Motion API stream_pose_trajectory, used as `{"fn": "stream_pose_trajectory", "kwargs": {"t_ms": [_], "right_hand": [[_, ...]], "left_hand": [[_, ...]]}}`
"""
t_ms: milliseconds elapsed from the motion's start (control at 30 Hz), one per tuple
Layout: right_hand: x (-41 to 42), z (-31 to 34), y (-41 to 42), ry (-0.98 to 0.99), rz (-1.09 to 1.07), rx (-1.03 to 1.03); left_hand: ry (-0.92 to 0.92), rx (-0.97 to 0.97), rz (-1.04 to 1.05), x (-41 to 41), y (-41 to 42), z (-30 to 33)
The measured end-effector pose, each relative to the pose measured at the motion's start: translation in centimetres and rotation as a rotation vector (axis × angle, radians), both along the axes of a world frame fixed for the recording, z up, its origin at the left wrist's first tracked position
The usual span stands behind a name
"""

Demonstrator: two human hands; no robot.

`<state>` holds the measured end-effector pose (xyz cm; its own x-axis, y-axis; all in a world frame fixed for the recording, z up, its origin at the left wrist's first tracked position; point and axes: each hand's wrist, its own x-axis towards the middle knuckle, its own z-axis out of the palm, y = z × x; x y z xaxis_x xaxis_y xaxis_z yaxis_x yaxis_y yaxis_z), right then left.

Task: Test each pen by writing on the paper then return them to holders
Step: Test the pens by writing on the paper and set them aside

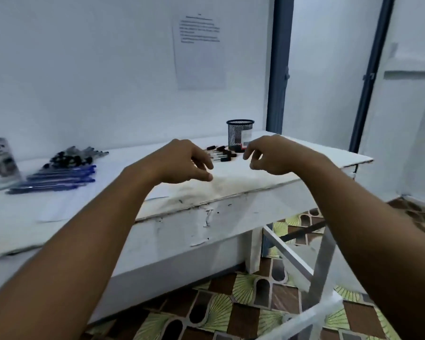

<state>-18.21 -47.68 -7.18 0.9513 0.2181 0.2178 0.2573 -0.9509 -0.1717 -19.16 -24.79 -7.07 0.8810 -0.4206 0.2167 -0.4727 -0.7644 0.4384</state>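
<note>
hands: left hand (182,161) and right hand (270,154) apart, fingers loosely curled, holding nothing
holder: 1 mesh cup (240,134) on desk (255,177)
pens: blue pile (57,179), black pile (75,155), too blurred to count

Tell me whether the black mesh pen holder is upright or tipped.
Upright: the mesh holder stands on its base on the table, round rim facing up.

Bench (231,192): white, smudged grey-brown. Pens (57,179): blue; mesh holder (239,134): black, with a white label. Floor (231,307): brown tiles patterned with yellow-green fans.
</note>
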Motion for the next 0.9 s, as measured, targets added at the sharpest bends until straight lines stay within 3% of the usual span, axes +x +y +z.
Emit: {"fn": "stream_pose_trajectory", "kwargs": {"t_ms": [400, 900], "right_hand": [[8.8, -4.4, 8.9, -0.059, 0.023, 0.002], [14.5, -5.6, 13.1, -0.198, 0.013, -0.204]], "left_hand": [[-0.019, 0.043, 0.252, 2.7, 11.4, -2.4], [-0.065, 0.056, 0.335, 6.6, 17.9, -2.7]]}}
